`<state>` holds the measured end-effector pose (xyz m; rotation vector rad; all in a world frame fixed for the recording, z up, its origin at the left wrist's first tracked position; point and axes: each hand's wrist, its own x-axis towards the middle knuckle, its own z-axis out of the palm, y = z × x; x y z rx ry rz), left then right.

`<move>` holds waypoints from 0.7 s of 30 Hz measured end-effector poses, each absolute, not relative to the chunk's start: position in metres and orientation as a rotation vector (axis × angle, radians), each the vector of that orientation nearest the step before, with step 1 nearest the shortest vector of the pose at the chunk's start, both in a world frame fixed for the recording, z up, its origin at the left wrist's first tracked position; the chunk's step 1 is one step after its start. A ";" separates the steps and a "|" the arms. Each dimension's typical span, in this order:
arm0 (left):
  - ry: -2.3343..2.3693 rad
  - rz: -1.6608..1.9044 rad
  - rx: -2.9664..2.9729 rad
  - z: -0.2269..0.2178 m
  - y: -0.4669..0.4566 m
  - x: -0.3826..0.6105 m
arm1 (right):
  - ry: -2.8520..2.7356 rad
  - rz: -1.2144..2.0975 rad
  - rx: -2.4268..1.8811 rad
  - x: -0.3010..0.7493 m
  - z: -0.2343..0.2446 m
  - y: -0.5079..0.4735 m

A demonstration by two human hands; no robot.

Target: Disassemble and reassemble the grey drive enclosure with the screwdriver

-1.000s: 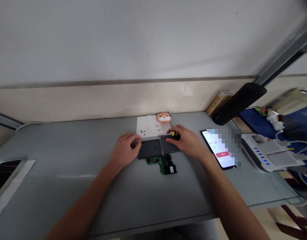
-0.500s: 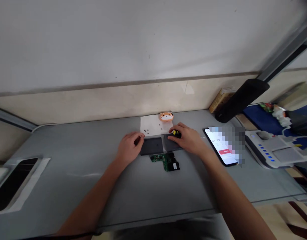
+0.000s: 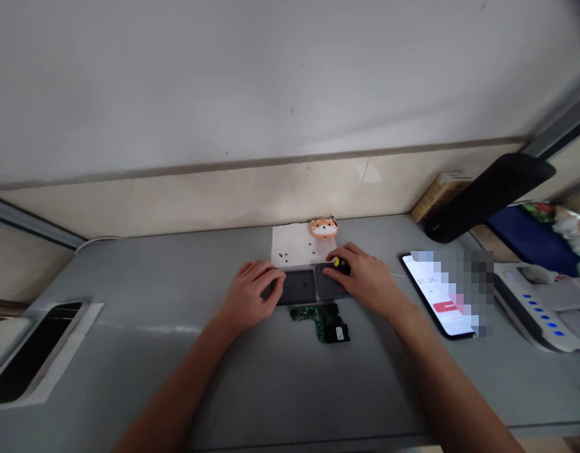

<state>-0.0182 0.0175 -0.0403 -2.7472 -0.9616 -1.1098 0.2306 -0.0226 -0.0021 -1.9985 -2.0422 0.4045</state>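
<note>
A grey counter (image 3: 143,377) runs along a pale wall (image 3: 224,201); near its left edge lies one black-screened device (image 3: 35,352), well apart from the left hand (image 3: 250,292). That grip is curled at the left one of two dark panels (image 3: 297,286), though whether it pinches anything I can't tell. One white sheet (image 3: 294,239) lies toward the back edge, one circuit board (image 3: 321,324) nearer the front. The right hand (image 3: 365,277), over the other panel, grips one yellow-and-black tool (image 3: 342,265). Rightward lies one lit phone (image 3: 431,292).
</note>
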 end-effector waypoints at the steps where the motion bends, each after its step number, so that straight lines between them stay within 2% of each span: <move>1: -0.949 -1.080 -2.778 -0.040 0.017 -0.018 | -2.040 0.407 -1.998 0.230 -0.001 -0.023; 8: -1.140 -0.996 -2.987 -0.046 0.019 -0.020 | -2.037 0.378 -2.001 0.227 -0.001 -0.025; 21: -1.271 -0.907 -2.978 -0.052 0.020 -0.020 | -1.992 0.406 -1.958 0.227 -0.005 -0.023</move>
